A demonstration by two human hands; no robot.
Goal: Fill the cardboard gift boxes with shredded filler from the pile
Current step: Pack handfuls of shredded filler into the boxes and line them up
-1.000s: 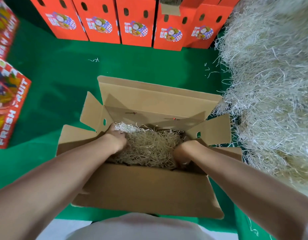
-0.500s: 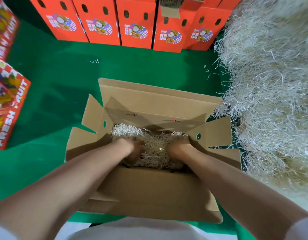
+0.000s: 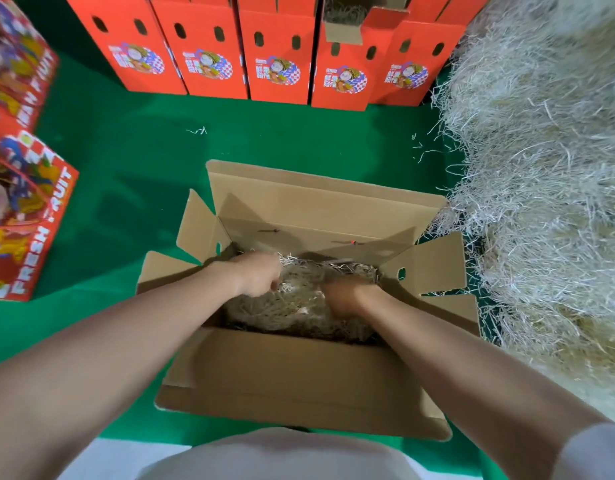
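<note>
An open brown cardboard gift box [image 3: 299, 368] stands on the green surface right in front of me, all flaps spread outward. A layer of pale shredded filler [image 3: 299, 306] covers its bottom. Both my hands are inside the box. My left hand [image 3: 259, 275] is over the filler's left part, with its fingers curled down round some strands. My right hand [image 3: 344, 299] is low on the filler's right part; it is blurred and its fingers are buried. The big filler pile [image 3: 548, 188] rises just right of the box.
A row of upright red printed gift boxes [image 3: 278, 53] lines the far edge; one of them [image 3: 344, 15] is open with filler inside. Two red "FRESH FRUIT" boxes [image 3: 25, 216] lie at the left. Loose strands dot the green surface [image 3: 133, 188].
Both hands have stayed in the box, shifting over the filler. The left hand has come up a little and moved back; the right hand has moved toward the middle.
</note>
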